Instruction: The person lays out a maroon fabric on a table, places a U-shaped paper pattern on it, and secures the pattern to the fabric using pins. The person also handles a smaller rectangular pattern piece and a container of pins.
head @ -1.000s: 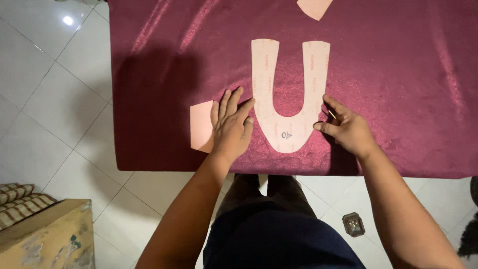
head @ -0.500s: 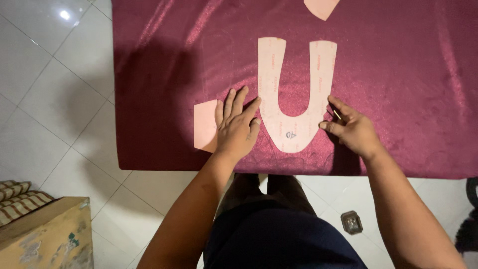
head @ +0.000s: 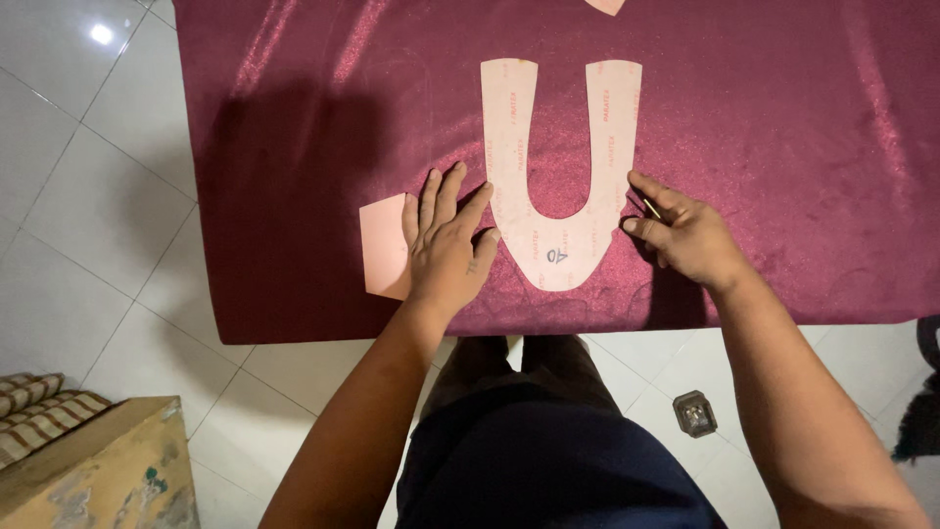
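Note:
A pale pink U-shaped paper pattern (head: pixel 560 167) lies flat on shiny maroon fabric (head: pixel 783 147) spread over a table. My left hand (head: pixel 448 240) rests flat, fingers spread, at the pattern's left lower edge, partly covering a small pink paper piece (head: pixel 382 245). My right hand (head: pixel 685 235) pinches a thin pen-like marking tool (head: pixel 650 208) at the pattern's right lower edge.
Another pink paper piece (head: pixel 605 5) pokes in at the top edge. White tiled floor (head: pixel 88 196) surrounds the table. A worn wooden box (head: pixel 93 475) and striped cloth (head: pixel 39 402) sit at bottom left. A small dark object (head: pixel 694 412) lies on the floor by my legs.
The view has shifted slightly, so the pattern sits a little higher and more to the right. Both hands stay at the pattern's lower edges.

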A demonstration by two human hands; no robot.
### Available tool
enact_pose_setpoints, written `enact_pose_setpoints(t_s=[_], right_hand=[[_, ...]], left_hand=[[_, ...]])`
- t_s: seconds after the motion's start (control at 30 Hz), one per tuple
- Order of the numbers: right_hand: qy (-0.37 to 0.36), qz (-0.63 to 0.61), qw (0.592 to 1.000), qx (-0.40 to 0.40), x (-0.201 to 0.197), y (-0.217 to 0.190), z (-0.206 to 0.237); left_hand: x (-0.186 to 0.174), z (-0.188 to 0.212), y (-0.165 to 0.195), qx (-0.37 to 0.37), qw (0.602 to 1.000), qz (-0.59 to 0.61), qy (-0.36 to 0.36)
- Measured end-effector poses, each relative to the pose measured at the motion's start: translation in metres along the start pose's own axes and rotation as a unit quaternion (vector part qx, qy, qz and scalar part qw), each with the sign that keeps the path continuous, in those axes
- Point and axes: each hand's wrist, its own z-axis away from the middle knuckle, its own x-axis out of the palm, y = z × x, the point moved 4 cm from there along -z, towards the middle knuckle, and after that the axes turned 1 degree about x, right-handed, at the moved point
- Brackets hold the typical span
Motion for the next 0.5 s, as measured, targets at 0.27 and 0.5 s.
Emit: enact_pose_setpoints(t_s=[0.27,0.5], right_hand=[[-0.02,-0.013,0.999,-0.025,-0.003,0.004,-0.005],[-0.035,-0.033,0.998,-0.037,-0.006,0.016,-0.015]], left_hand=[[0.0,-0.001,0.001,-0.003,1.0,-0.006,-0.005],[0.0,-0.001,0.005,-0.006,1.0,0.006,0.003]])
